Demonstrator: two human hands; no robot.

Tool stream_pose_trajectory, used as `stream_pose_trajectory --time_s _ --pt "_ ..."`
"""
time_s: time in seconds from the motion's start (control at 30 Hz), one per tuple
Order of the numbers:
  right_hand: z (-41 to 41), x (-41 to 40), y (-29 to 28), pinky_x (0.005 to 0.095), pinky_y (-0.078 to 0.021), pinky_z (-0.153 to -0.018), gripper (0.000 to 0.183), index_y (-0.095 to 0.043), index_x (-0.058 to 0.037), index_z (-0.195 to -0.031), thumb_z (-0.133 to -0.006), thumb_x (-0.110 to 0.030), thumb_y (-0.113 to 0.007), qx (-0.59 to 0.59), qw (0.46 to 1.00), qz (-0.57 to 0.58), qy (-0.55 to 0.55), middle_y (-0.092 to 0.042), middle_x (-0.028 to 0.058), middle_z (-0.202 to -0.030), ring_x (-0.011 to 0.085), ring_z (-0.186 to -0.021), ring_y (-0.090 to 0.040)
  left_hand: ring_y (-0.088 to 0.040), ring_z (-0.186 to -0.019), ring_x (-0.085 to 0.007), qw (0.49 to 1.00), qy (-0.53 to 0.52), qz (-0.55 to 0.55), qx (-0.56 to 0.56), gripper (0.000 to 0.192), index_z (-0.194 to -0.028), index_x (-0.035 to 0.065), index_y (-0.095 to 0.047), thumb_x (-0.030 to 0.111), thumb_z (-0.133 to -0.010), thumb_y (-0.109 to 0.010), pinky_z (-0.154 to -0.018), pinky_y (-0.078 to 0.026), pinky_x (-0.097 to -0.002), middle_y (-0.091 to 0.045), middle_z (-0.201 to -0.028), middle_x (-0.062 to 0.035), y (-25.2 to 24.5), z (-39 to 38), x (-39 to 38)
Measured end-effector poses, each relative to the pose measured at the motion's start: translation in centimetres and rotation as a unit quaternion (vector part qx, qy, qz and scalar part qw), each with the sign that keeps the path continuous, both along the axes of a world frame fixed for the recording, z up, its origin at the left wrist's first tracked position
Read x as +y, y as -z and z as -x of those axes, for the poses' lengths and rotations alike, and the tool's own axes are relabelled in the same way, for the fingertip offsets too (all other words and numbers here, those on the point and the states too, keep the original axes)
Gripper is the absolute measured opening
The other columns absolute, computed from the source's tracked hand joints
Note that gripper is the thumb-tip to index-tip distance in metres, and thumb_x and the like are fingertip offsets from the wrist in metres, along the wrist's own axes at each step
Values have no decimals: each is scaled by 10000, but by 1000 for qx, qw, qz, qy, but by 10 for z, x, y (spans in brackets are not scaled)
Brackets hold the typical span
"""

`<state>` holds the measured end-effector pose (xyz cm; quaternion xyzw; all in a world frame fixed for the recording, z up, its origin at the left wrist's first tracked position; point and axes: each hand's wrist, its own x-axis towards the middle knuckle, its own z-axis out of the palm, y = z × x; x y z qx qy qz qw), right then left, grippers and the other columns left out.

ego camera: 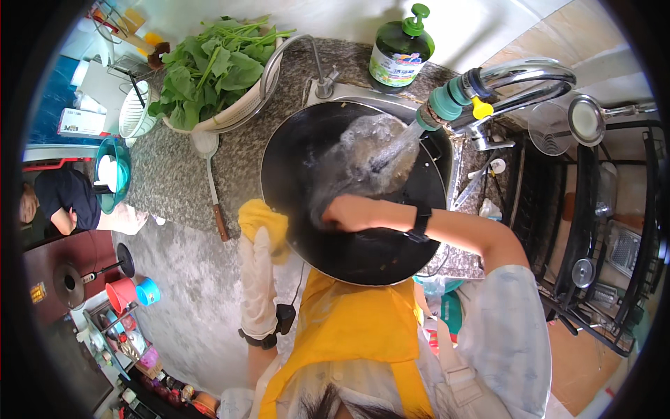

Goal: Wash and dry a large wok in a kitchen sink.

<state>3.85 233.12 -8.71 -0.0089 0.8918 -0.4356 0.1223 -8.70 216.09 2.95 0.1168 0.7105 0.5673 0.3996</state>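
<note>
A large black wok point(366, 256) sits over the sink, and water from the faucet's green nozzle point(435, 107) splashes into it. My bare right hand point(348, 213) is down inside the wok, its fingers curled and blurred by motion; whether they hold anything is hidden. At the wok's left rim, my left hand point(261, 249), in a whitish glove, is closed on a yellow cloth point(257, 219). A metal spatula with a wooden handle point(213, 183) lies on the granite counter to the left. Leafy greens point(214, 68) fill a pale basket point(230, 119) behind it.
A green pump bottle point(400, 52) stands behind the wok. The curved metal faucet point(528, 73) reaches in from the right, near a black rack point(581, 204). At the far left are a white colander point(137, 112), a teal basin point(121, 175) and another person point(68, 201).
</note>
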Motion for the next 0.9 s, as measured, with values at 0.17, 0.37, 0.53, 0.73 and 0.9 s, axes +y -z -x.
stream_pose_trajectory --time_s 0.17,0.37,0.53,0.73,0.9 --pt "0 3 -36 400 -429 -702 257 -543 4 -866 -658 -122 -628 -6 983 179 -47 -581 181 -812 348 -812 -555 -495 -808 -86 997 6 -42 58 326 -1190 59 -437 216 -906 -401 -650 -409 -199 -545 -1015 -24 -22 -5 24" --pt "83 53 44 393 -420 -858 455 -412 63 -1125 -737 -118 -567 154 941 -21 300 -378 257 -1190 408 -995 -483 -490 -766 -80 998 20 2 56 363 -1229 70 -422 248 -913 -403 -585 -397 -190 -543 -1011 -22 -32 2 29" --pt "99 84 79 410 -395 -913 607 -297 44 -1271 -758 -150 -558 -44 862 -270 426 -310 210 -1292 336 -1154 -417 -498 -782 -93 999 20 24 33 385 -1249 69 -408 266 -919 -406 -610 -405 -193 -540 -1033 -34 -26 6 23" --pt "55 83 112 428 -479 -775 223 -655 -44 -921 -735 -96 -543 -415 882 -152 165 -616 157 -997 349 -944 -581 -449 -721 -75 998 39 30 40 338 -1198 68 -439 254 -920 -394 -585 -381 -187 -536 -967 -10 -39 5 31" --pt "-13 46 65 379 -442 -818 335 -574 -33 -1082 -803 -208 -512 -280 954 -92 58 -604 158 -1006 342 -948 -563 -458 -807 -97 999 45 -5 30 370 -1219 65 -424 281 -920 -386 -670 -391 -214 -523 -1005 -22 -30 9 24"
